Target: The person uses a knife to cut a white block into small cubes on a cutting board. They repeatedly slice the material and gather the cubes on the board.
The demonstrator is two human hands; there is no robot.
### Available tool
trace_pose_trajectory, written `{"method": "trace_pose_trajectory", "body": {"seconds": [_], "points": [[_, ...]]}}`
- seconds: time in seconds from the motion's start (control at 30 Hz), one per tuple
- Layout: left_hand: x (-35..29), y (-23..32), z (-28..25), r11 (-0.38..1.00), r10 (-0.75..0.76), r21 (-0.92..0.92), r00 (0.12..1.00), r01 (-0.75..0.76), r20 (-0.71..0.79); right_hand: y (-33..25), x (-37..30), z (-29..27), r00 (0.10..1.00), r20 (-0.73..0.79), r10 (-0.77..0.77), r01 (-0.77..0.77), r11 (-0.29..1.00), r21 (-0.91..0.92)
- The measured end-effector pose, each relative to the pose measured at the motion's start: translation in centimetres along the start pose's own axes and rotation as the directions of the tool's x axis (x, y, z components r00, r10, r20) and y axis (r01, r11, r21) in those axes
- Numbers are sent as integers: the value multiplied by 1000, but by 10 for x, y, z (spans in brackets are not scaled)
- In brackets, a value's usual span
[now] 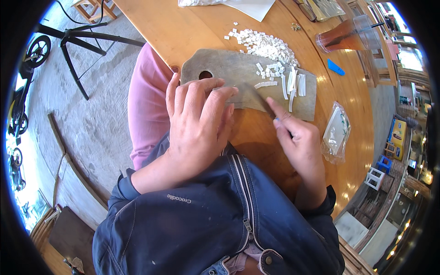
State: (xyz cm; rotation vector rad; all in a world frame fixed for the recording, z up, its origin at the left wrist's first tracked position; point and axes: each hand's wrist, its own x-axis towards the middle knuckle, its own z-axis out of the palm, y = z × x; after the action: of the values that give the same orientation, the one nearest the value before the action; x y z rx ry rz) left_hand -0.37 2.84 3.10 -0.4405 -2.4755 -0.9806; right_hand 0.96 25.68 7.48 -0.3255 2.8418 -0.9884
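My right hand [298, 137] grips a knife [263, 103], its blade blurred and slanting up and left over a grey cutting board [201, 59]. Close to the blade's tip, my left hand [197, 114] rests over the board's near edge with its fingers bent. What lies under its thumb and forefinger is hidden. Several narrow white strips [292, 82] lie at the board's right end. Beside them are small cut white pieces [271, 69] and a short row of pieces [266, 84]. Behind the board, a large heap of small white pieces [268, 46] spreads onto the table.
On the wooden table [156, 23] stand a plastic cup of brown drink [343, 36] with a black straw, a blue object [336, 68] and a clear plastic packet [337, 130]. White sheets [247, 5] lie at the far edge. A black-legged stand [68, 34] is on the floor at left.
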Motion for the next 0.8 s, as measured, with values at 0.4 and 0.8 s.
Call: {"method": "trace_pose_trajectory", "body": {"seconds": [0.4,0.8], "points": [[42,33,46,979,200,9,961,-205,191,19,4,-19,930,-250,270,-176,924,340],[56,34,63,935,312,94,921,-341,231,27,1,-23,929,-264,261,-170,931,323]]}}
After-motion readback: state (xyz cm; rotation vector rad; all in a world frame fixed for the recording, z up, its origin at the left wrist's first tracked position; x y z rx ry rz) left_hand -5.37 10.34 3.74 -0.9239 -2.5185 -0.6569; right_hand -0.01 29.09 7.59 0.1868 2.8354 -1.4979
